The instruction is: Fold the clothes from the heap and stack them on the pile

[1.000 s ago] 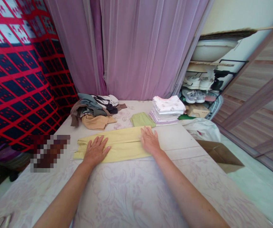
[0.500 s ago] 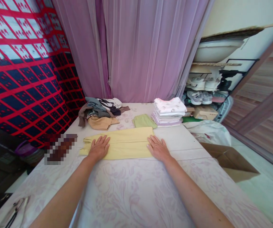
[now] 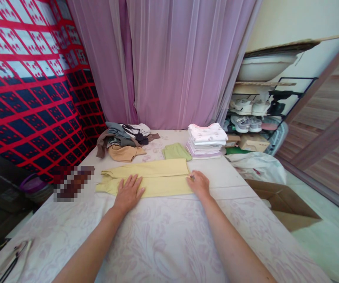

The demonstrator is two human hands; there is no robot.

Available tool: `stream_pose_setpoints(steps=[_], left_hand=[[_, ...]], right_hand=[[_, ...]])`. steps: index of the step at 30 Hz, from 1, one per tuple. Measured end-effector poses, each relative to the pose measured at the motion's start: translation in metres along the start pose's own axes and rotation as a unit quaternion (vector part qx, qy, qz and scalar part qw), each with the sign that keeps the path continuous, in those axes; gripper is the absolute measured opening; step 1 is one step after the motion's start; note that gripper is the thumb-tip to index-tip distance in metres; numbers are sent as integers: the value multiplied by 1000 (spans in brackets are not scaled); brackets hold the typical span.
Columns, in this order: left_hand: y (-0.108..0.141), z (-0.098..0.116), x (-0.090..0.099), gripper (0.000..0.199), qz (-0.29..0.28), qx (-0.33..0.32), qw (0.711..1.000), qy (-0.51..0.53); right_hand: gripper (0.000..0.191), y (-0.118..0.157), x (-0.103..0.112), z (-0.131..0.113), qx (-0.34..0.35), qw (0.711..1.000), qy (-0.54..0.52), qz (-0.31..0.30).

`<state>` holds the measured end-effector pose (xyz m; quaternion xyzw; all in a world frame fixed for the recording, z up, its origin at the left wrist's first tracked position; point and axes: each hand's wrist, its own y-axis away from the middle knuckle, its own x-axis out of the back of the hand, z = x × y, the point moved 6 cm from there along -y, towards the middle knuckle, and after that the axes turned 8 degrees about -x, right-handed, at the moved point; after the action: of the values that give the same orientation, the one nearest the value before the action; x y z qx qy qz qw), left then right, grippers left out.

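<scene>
A yellow garment (image 3: 160, 186) lies flat in a long strip across the patterned bed cover (image 3: 163, 236). My left hand (image 3: 128, 193) rests on its near half, left of the middle, with fingers spread. At the garment's right end, my right hand (image 3: 198, 183) has its fingers bent together and pinches the edge near the centre line. Just behind the strip is a folded green garment (image 3: 176, 151).
Folded white cloths (image 3: 207, 135) are stacked at the back right, and a loose heap of clothes (image 3: 122, 137) lies at the back left. An open cardboard box (image 3: 284, 200) stands beyond the right edge. Eyeglasses (image 3: 14, 259) lie at the near left corner.
My left hand has slid a little right and toward me along the yellow garment. My right hand has gone from lying flat with fingers spread to pinching the garment's right edge.
</scene>
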<state>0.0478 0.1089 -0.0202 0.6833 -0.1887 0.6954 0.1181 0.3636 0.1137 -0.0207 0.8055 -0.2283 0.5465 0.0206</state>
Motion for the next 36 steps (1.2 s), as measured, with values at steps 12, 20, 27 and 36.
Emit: stream_pose_setpoints(steps=[12,20,27,36], left_hand=[[-1,-1,-2,60,-4,12,1000,-23],[-2,4,2,56,-19,25,999,-10],[-11,-18,23,35,36,41,997,62],[-29,-50,34,24,-26,54,998,13]], right_hand=[[21,-2,4,-5,-39,999,15,1],[31,20,21,-43,84,995,9,57],[27,29,3,-74,144,988,51,-28],[22,0,8,-31,106,987,105,-58]])
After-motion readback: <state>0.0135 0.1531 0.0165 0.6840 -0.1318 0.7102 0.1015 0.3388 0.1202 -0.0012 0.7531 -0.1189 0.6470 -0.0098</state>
